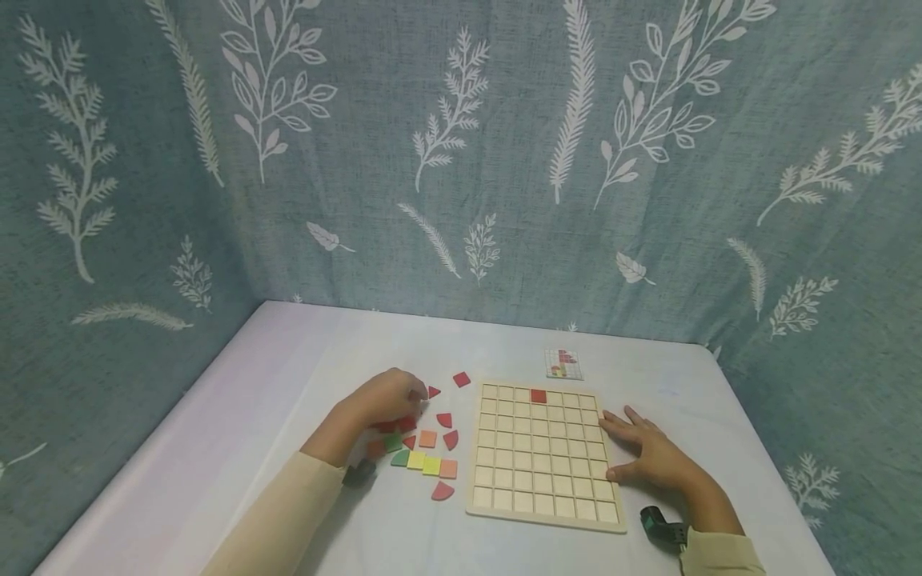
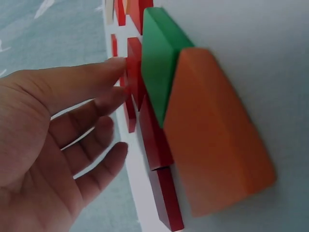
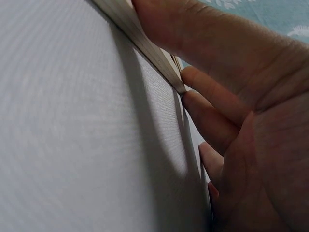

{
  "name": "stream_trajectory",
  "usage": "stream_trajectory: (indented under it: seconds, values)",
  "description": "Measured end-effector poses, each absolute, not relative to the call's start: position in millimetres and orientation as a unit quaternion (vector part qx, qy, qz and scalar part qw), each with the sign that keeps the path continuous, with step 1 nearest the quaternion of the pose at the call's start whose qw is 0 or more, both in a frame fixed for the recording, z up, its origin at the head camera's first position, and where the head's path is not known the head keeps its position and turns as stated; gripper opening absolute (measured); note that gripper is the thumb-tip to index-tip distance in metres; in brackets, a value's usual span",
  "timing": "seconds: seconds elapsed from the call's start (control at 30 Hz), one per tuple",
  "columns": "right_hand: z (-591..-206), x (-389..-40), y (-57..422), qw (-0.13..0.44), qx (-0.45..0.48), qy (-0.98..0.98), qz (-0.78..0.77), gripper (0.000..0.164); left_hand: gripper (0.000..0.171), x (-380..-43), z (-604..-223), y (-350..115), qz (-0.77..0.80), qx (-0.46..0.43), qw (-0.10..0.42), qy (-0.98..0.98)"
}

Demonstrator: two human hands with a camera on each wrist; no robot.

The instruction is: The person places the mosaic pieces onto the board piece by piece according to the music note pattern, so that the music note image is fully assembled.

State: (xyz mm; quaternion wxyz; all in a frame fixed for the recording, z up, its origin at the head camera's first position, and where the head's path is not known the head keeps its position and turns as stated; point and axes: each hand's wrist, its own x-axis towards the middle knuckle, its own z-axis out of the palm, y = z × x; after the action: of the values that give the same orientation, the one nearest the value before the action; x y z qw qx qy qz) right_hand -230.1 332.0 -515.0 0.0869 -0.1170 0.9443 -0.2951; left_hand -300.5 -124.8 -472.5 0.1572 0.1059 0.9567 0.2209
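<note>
My left hand (image 1: 389,398) is over the left group of flat shape tiles, its fingers loosely bent. In the left wrist view, the thumb and index fingertips are close to a red tile (image 2: 136,72); whether they touch it is hard to tell. A green tile (image 2: 161,58) and an orange tile (image 2: 217,140) stand nearer that camera. My right hand (image 1: 651,456) has its fingers spread at the right edge of a wooden grid board (image 1: 550,520). In the right wrist view, the thumb and fingertips touch the board's side (image 3: 149,50). One red square (image 1: 538,396) lies in the board's far row.
A small printed pattern card (image 1: 563,364) lies behind the board. Between the left hand and the board are a red square (image 1: 462,379), a red triangle (image 1: 434,392), red quarter-circles (image 1: 444,420) and yellow squares (image 1: 431,466). Leaf-patterned curtains (image 1: 461,160) surround the white table (image 1: 302,376).
</note>
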Motion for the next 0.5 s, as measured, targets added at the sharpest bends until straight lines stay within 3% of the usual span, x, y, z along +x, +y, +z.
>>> stream_trajectory:
  seconds: [0.5]
  values:
    - [-516.3, -230.9, 334.9, 0.078, -0.145, 0.94, -0.299, 0.099, 0.027, -303.1, -473.0, -122.4, 0.193, 0.108, 0.168, 0.961]
